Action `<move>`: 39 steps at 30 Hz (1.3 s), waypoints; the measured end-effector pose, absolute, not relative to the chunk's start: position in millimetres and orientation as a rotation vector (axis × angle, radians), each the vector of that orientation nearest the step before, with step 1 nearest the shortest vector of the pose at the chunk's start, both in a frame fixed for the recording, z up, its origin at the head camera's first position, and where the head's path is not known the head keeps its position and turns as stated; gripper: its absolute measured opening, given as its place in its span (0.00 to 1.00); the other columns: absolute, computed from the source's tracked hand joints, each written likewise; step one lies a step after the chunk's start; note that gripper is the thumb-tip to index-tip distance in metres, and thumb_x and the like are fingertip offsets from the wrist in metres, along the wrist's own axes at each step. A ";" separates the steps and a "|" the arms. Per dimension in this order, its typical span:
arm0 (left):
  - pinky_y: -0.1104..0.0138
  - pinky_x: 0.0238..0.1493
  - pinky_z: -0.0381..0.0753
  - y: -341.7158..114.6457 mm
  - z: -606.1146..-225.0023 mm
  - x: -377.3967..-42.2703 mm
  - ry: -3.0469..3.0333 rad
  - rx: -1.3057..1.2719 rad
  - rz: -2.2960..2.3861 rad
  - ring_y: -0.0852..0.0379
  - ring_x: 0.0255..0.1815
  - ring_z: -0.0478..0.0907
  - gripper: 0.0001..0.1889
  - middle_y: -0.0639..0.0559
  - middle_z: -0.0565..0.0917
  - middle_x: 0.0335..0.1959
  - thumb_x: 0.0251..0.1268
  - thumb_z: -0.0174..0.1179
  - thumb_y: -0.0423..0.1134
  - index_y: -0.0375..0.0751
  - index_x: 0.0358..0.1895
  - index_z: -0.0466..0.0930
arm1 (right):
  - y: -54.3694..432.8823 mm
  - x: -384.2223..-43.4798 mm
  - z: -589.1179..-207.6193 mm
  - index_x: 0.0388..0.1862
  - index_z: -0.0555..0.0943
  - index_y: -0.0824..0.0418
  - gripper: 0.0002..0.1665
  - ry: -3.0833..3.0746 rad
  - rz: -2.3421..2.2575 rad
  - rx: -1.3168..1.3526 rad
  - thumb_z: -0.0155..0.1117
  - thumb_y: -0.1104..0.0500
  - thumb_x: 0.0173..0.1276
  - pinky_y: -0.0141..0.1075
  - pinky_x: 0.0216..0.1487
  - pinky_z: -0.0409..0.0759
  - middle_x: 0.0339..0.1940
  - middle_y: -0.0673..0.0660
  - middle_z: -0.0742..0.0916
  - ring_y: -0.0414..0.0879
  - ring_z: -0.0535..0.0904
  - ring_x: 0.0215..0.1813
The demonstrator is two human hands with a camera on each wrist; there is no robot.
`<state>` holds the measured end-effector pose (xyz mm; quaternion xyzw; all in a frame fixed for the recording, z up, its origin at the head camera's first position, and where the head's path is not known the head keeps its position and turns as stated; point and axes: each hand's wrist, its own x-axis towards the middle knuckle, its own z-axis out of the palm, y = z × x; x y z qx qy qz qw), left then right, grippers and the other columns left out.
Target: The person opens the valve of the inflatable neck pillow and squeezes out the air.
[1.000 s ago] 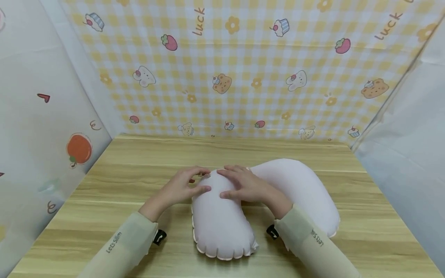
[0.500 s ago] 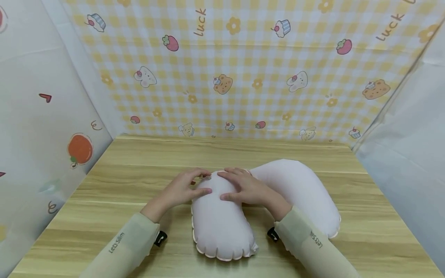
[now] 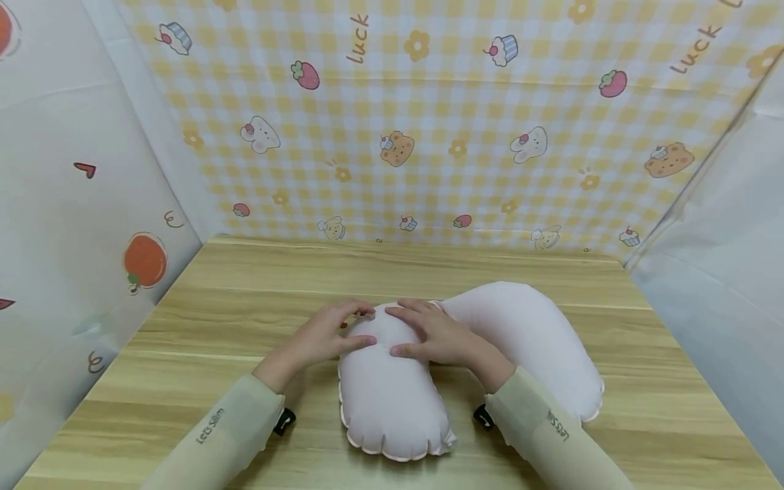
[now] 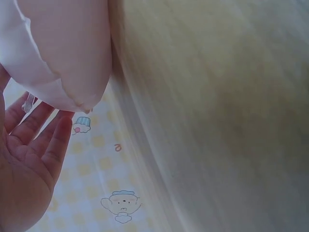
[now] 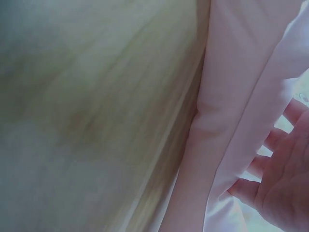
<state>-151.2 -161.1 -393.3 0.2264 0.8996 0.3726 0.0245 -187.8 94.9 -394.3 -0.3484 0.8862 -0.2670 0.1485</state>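
Note:
A pale pink inflatable U-shaped neck pillow point(image 3: 392, 401) lies on the wooden table, with its curve to the right. My left hand point(image 3: 324, 333) touches the far left part of it, thumb on the top and fingers reaching over the far side. In the left wrist view a small clear valve point(image 4: 29, 103) hangs at the pillow's seam, beside those extended fingers point(image 4: 58, 145). On the same section rests my right hand point(image 3: 441, 333), thumb toward the left one. Its fingertips meet the pillow's surface point(image 5: 241, 111) in the right wrist view.
The wood-grain table point(image 3: 245, 272) ends at a yellow checked backdrop point(image 3: 429, 102) with cartoon prints. Pale cloth hangs on the left point(image 3: 49, 204) and right sides. A black wrist mount point(image 3: 284, 422) sits under the left cuff, with another under the right.
Both hands stay at the same spot on the pillow. A slight crease now shows between the thumbs. The whole head view has shifted a little.

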 end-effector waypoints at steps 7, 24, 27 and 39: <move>0.52 0.57 0.83 -159.5 -395.0 -150.9 2.788 0.711 1.123 0.48 0.64 0.76 0.26 0.48 0.80 0.62 0.63 0.68 0.49 0.43 0.62 0.77 | 95.3 -187.1 -394.3 0.77 0.63 0.45 0.45 2.549 -0.742 -1.041 0.61 0.32 0.66 0.65 0.77 0.50 0.81 0.57 0.62 0.60 0.52 0.82; 0.53 0.56 0.83 -159.3 -399.1 -151.4 2.814 0.706 1.045 0.48 0.63 0.77 0.26 0.48 0.81 0.62 0.62 0.68 0.49 0.44 0.61 0.77 | 94.2 -187.4 -397.8 0.77 0.65 0.45 0.43 2.548 -0.712 -1.060 0.61 0.33 0.66 0.65 0.75 0.56 0.80 0.58 0.63 0.64 0.54 0.80; 0.53 0.56 0.82 -158.9 -399.5 -152.0 2.824 0.710 1.026 0.48 0.63 0.77 0.25 0.49 0.81 0.62 0.62 0.68 0.50 0.45 0.60 0.78 | 94.0 -187.7 -398.2 0.76 0.65 0.45 0.43 2.551 -0.703 -1.061 0.61 0.33 0.66 0.65 0.75 0.55 0.80 0.58 0.64 0.64 0.55 0.80; 0.48 0.66 0.74 -158.7 -398.2 -150.8 2.836 0.770 0.961 0.46 0.65 0.76 0.23 0.48 0.82 0.59 0.61 0.69 0.47 0.44 0.57 0.79 | 93.2 -187.9 -401.0 0.76 0.66 0.45 0.43 2.563 -0.649 -1.092 0.61 0.32 0.66 0.64 0.77 0.51 0.80 0.57 0.64 0.64 0.54 0.80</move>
